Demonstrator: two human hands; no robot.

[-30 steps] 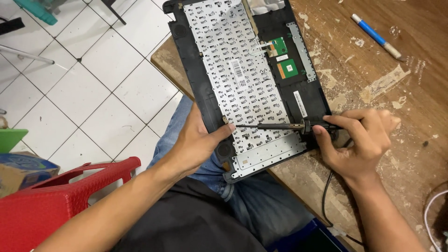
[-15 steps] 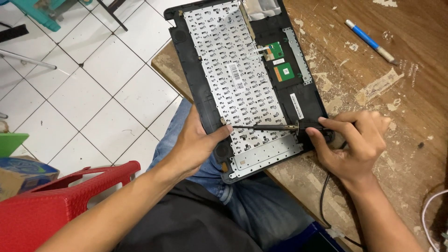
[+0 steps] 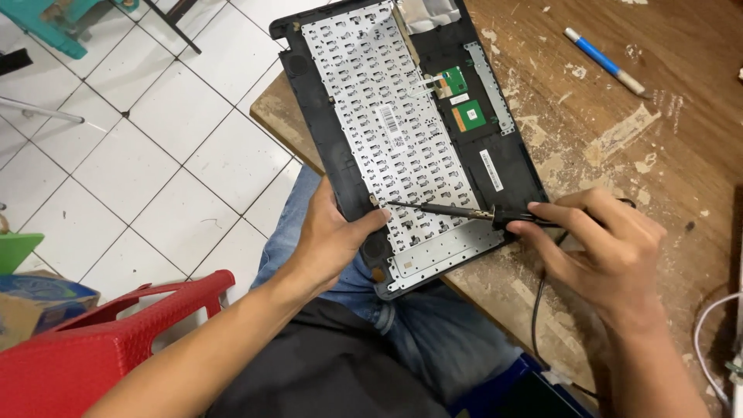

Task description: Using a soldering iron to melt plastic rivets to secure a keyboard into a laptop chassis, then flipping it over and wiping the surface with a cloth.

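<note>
A black laptop shell [image 3: 340, 147] lies upside down, half on the tabletop [image 3: 658, 131] and half over the person's lap, its pale metal keyboard plate [image 3: 387, 116] dotted with rows of small holes. The left hand [image 3: 333, 240] clamps the shell's lower left edge, thumb lying flat on the plate. The right hand [image 3: 611, 248] pinches a soldering iron [image 3: 457, 213] like a pen, its thin dark rod slanting left with the tip on the plate near that thumb. The wood is scarred and flaked; a blue pen [image 3: 604, 60] lies well apart.
</note>
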